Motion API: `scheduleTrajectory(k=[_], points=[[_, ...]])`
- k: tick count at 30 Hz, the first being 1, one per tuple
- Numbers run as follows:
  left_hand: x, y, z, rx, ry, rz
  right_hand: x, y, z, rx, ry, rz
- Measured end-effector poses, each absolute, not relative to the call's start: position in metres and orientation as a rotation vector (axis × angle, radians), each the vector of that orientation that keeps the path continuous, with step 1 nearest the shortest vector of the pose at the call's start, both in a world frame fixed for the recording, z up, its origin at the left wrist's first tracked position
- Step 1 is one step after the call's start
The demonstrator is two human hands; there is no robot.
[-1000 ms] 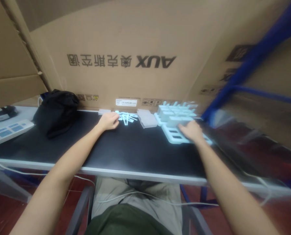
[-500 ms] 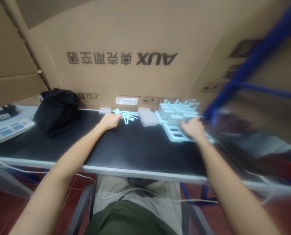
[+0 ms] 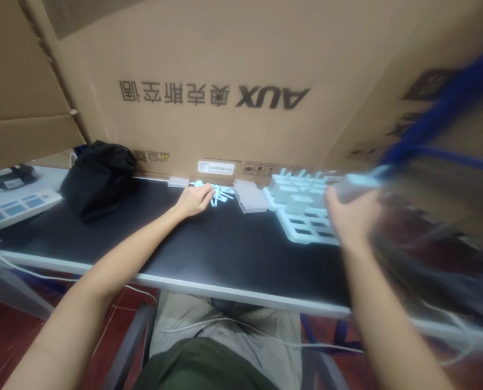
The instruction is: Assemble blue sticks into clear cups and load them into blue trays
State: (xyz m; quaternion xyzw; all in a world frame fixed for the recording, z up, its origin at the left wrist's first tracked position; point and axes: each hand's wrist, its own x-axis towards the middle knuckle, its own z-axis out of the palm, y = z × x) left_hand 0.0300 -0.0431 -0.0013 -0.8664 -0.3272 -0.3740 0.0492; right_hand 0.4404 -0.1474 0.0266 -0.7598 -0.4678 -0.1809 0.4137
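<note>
Beneath our right hand [image 3: 349, 216], clasped on a pale piece [image 3: 357, 181], the tray [image 3: 293, 237] shows empty slots; our left hand [image 3: 195, 199] touches the sticks [image 3: 223, 194], grip unclear.

**What your bench is made of**

Your tabletop [image 3: 225, 246] is smooth matt black. Behind its far edge, the big box [image 3: 225, 49] is dull brown cardboard. Toward the far left corner, the bag [image 3: 99, 176] is soft black cloth. The slotted tray [image 3: 306, 230], small sticks [image 3: 222, 194] and flat case [image 3: 250, 197] look like pale smooth plastic, the case frosted. The piece [image 3: 357, 181] in your right hand [image 3: 349, 219] is blurred, its finish unclear.
</note>
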Motion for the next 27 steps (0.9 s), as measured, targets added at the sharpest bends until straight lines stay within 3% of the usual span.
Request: scheduleTrajectory(k=[5, 10, 14, 19, 21, 27], points=[[0.060, -0.054, 0.004, -3.010, -1.018, -1.580, 0.332, -0.151, 0.032, -1.803, -1.711, -0.109], [0.073, -0.062, 0.004, -3.103, -0.906, -1.679, 0.263, -0.143, 0.026, -1.699, -2.320, -0.085], [0.070, -0.055, 0.005, -3.070, -1.028, -1.857, 0.258, -0.134, 0.017, -1.674, -2.336, -0.105], [0.051, -0.028, 0.003, -2.809, -1.261, -2.352, 0.278, -0.130, 0.004, -1.567, -2.271, -0.055], [0.039, -0.017, -0.002, -2.717, -1.363, -2.275, 0.285, -0.128, 0.000, -1.493, -2.259, -0.010], [0.016, 0.000, -0.023, -2.694, -1.468, -1.305, 0.281, -0.134, 0.001, -1.348, -2.310, 0.028]])
